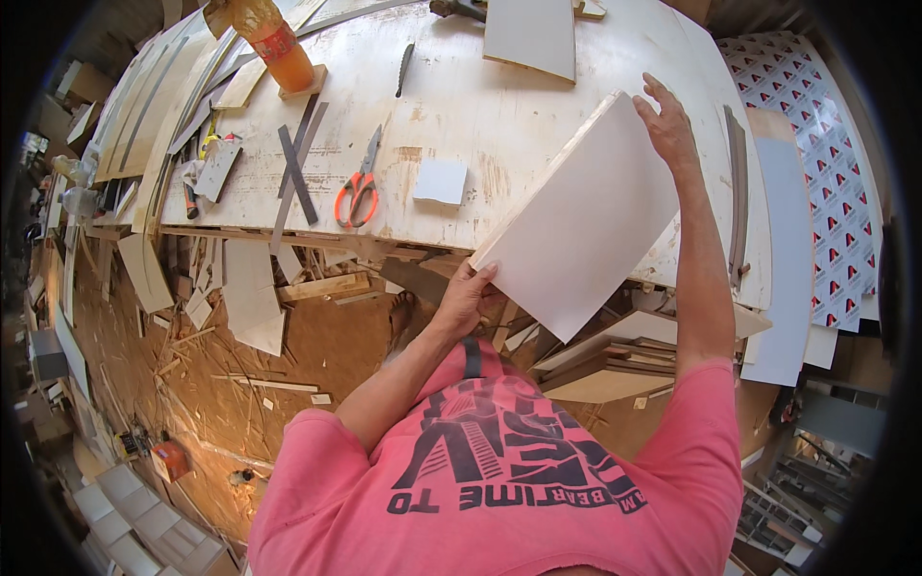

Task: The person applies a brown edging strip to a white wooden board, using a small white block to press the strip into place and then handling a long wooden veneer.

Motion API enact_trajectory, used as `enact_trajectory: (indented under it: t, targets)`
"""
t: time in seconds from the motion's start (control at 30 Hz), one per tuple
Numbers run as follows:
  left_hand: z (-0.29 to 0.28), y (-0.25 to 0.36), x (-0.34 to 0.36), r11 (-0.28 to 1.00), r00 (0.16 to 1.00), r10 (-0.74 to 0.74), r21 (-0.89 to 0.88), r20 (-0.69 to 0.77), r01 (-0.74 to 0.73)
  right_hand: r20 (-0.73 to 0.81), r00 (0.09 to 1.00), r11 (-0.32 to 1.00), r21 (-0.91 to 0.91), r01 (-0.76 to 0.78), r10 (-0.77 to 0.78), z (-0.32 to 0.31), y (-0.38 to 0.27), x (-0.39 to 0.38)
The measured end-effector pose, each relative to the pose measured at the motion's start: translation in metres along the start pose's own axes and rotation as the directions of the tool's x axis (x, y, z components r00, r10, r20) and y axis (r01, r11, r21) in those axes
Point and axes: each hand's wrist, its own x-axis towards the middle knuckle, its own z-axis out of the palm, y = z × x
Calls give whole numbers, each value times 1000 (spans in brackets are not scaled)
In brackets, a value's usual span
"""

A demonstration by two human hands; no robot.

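Observation:
A white rectangular board [591,216] is tilted over the front edge of the workbench, its narrow, rougher edge facing up and left. My left hand [468,296] grips its near left corner, thumb on the white face. At the board's far right corner, my right hand [665,120] is raised with fingers apart; whether it touches the board I cannot tell. On the bench left of the board lie a small white square piece [441,180] and scissors [359,187] with orange handles, blades pointing away from me.
The worn white workbench [384,125] carries a bottle of orange liquid [279,53], dark strips [296,173], a serrated blade [405,70] and another white panel [530,38]. Offcuts [615,360] pile below its front edge. Patterned sheeting [816,173] stands at the right; wood scraps litter the brown floor [230,403].

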Motion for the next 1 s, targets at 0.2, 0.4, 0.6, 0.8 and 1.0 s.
enact_trajectory:
  t: [0.2, 0.4, 0.6, 0.8, 1.0]
  targets:
    - [-8, -23, 4, 987, 996, 15, -158, -83, -28, 95, 994, 989, 133, -67, 55, 40, 0, -55]
    - [-7, -17, 10, 972, 991, -135, 189, -24, 137, 98, 936, 885, 307, -351, 337, 33, 55, -181]
    - [-53, 79, -26, 776, 979, -179, 599, -93, 199, -36, 792, 763, 295, -575, 610, 8, 23, -285]
    - [-147, 219, -22, -80, 640, 766, 978, -63, 192, -2, 716, 643, 442, -625, 698, 55, -52, -299]
    - [-181, 245, -8, -209, 692, 721, 963, 33, 173, 74, 796, 666, 504, -550, 601, 109, -126, -266]
